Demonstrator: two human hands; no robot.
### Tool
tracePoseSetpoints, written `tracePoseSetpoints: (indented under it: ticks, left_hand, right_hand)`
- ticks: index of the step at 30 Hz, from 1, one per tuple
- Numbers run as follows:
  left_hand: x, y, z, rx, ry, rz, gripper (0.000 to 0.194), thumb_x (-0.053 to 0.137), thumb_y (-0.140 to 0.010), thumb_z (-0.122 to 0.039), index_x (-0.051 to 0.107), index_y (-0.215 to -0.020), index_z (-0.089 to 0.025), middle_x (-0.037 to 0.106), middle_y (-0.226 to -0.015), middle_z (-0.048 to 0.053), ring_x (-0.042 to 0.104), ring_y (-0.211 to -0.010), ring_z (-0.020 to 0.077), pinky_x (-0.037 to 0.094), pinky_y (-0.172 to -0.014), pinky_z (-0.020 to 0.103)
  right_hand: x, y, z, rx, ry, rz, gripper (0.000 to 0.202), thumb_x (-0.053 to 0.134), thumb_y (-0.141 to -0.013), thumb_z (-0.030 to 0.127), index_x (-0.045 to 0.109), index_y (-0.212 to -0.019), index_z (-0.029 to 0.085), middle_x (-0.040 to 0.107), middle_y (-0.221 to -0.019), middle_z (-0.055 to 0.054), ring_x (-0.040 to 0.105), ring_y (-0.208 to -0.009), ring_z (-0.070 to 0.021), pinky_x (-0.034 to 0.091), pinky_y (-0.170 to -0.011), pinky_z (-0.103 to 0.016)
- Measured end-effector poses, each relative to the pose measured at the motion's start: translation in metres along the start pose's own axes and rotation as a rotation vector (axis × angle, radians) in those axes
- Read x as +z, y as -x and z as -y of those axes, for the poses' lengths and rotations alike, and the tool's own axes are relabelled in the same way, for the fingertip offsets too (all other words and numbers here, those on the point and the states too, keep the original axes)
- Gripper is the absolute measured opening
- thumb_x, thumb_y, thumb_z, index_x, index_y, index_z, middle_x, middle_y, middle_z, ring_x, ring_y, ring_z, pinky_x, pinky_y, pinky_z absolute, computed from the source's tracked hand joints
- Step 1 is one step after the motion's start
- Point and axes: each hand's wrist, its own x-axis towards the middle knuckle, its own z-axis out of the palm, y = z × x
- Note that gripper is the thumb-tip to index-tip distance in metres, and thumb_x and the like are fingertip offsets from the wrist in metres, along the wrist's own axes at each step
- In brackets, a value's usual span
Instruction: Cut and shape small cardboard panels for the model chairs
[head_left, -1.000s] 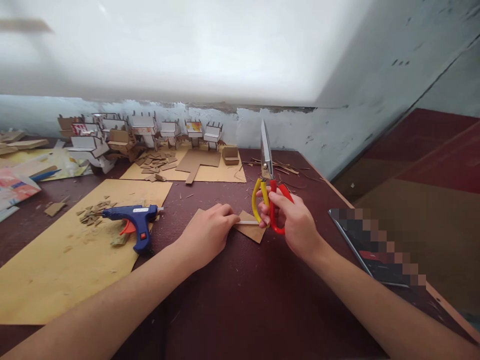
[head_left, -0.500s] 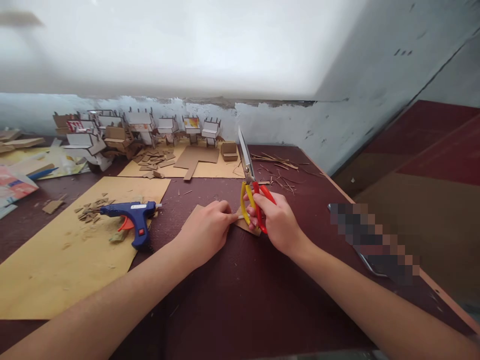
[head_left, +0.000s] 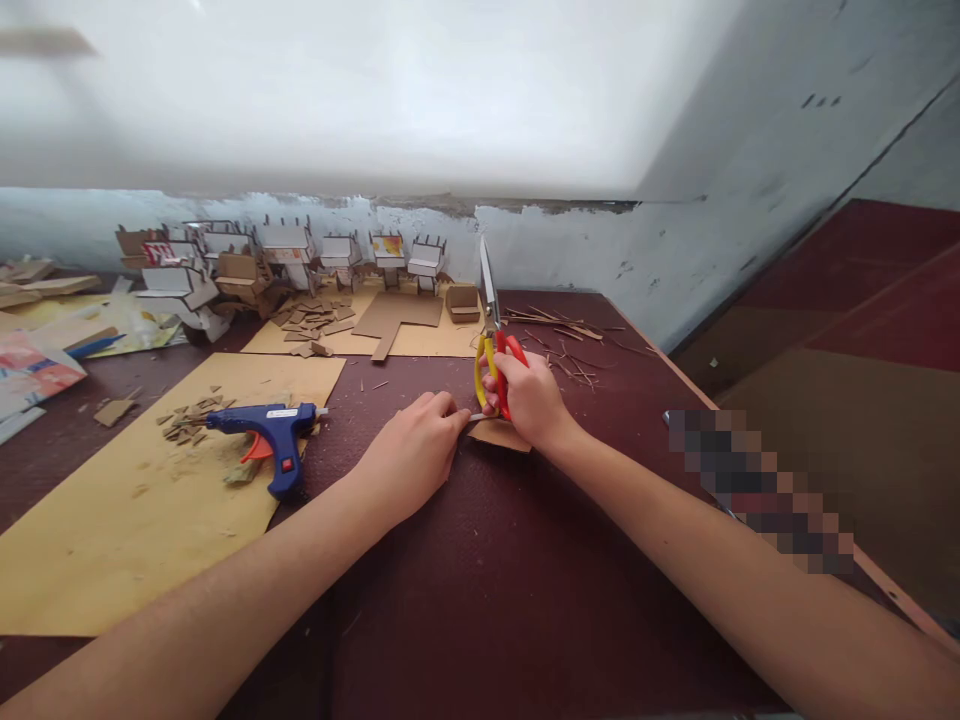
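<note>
My right hand (head_left: 525, 392) is wrapped round the red and yellow handles of a pair of scissors (head_left: 491, 315), whose blades point up and away. Under and beside that hand lies a brown cardboard piece (head_left: 501, 435). My left hand (head_left: 424, 440) is closed, its thumb and finger pinching one end of a thin pale strip (head_left: 475, 417) that reaches toward the right hand. The strip's far end is hidden by the right hand's fingers.
A blue glue gun (head_left: 281, 430) lies on a yellow sheet (head_left: 172, 530) at left. Small cardboard models (head_left: 289, 245) line the wall. A T-shaped cardboard piece (head_left: 397, 315), scraps and thin strips (head_left: 562, 325) lie behind the hands. A blurred-out object (head_left: 750, 490) is at right.
My right hand and the scissors have moved slightly up and to the left. More of the cardboard piece beneath shows. The left hand has barely moved.
</note>
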Motion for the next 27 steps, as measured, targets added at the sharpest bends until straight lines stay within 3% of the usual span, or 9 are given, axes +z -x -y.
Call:
tracePoseSetpoints:
  ticks: [4,7,13,18,25,27]
  left_hand:
    - [0.000,-0.003,0.001,-0.022,-0.001,-0.025,0.034,0.046,-0.101,-0.010,0.071,-0.123,-0.014,0.065,-0.106,0.012,0.061,-0.097,0.0272,0.055,-0.092,0.044]
    - [-0.003,-0.002,0.000,-0.022,0.009,-0.029,0.034,0.047,-0.100,-0.009,0.071,-0.123,-0.015,0.066,-0.109,0.012,0.062,-0.101,0.0268,0.054,-0.094,0.043]
    - [-0.009,0.002,-0.012,0.059,0.129,-0.017,0.027,0.054,-0.102,-0.030,0.072,-0.120,-0.022,0.067,-0.124,0.009,0.062,-0.110,0.0268,0.051,-0.098,0.045]
    - [-0.009,-0.002,-0.017,0.096,0.153,0.035,0.030,0.062,-0.098,-0.039,0.069,-0.123,-0.022,0.069,-0.130,0.007,0.061,-0.117,0.0277,0.050,-0.093,0.045]
    - [-0.005,-0.010,-0.016,0.160,0.039,0.053,0.034,0.043,-0.109,-0.038,0.073,-0.112,-0.022,0.073,-0.108,0.007,0.063,-0.103,0.0244,0.047,-0.090,0.042]
    - [-0.004,-0.010,-0.018,0.166,0.031,0.041,0.032,0.048,-0.107,-0.042,0.072,-0.114,-0.021,0.071,-0.113,0.008,0.063,-0.103,0.0249,0.048,-0.089,0.042]
  right_hand:
    - [0.005,-0.007,-0.003,-0.026,-0.017,-0.019,0.026,0.061,-0.104,0.038,0.062,-0.091,0.016,0.053,-0.067,0.006,0.047,-0.047,-0.0077,0.045,-0.047,-0.021]
    - [-0.002,-0.003,0.009,-0.049,-0.035,0.001,0.021,0.057,-0.100,0.031,0.058,-0.083,0.018,0.052,-0.064,0.005,0.048,-0.046,-0.0102,0.047,-0.047,-0.025]
    - [-0.058,0.016,0.049,-0.130,0.034,-0.042,0.014,0.068,-0.084,0.031,0.059,-0.080,0.021,0.055,-0.072,0.001,0.051,-0.055,-0.0124,0.049,-0.053,-0.026]
    - [-0.093,0.028,0.055,-0.109,0.104,-0.090,0.019,0.071,-0.083,0.037,0.062,-0.085,0.020,0.054,-0.074,0.001,0.050,-0.059,-0.0128,0.044,-0.054,-0.025]
    - [-0.094,0.028,0.048,-0.101,0.162,-0.060,0.025,0.070,-0.082,0.042,0.063,-0.090,0.020,0.054,-0.077,-0.001,0.046,-0.062,-0.0144,0.038,-0.056,-0.029]
    - [-0.095,0.029,0.047,-0.120,0.206,-0.066,0.025,0.073,-0.080,0.040,0.067,-0.092,0.019,0.057,-0.080,-0.001,0.046,-0.066,-0.0157,0.037,-0.059,-0.030]
